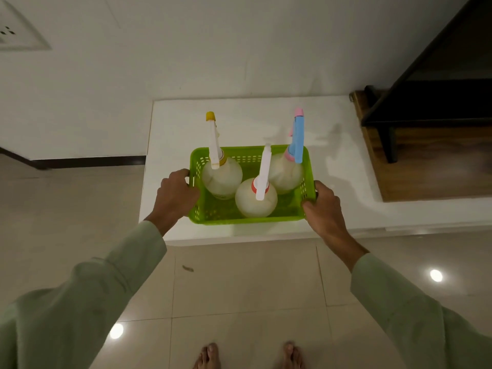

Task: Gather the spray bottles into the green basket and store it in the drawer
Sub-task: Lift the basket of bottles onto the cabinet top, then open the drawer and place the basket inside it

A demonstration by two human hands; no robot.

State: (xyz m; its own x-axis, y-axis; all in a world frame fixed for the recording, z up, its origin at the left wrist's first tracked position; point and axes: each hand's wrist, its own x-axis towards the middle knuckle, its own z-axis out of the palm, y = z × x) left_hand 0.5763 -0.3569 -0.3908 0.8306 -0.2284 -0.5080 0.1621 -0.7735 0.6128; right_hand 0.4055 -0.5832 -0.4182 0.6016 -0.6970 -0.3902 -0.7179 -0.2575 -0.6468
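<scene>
A green perforated basket (213,218) sits on a white counter (181,123), close to its front edge. Three translucent spray bottles stand upright inside it: one with a yellow-tipped white nozzle (222,177) at the left, one with a red collar and white nozzle (255,199) at the front middle, one with a blue and pink nozzle (286,171) at the right. My left hand (177,194) grips the basket's left rim. My right hand (323,206) grips its right rim.
A dark wooden cabinet (426,161) with a black frame stands to the right of the counter. A white wall rises behind, with a socket plate (16,30) at the upper left. Tiled floor (239,288) lies below, with my bare feet on it.
</scene>
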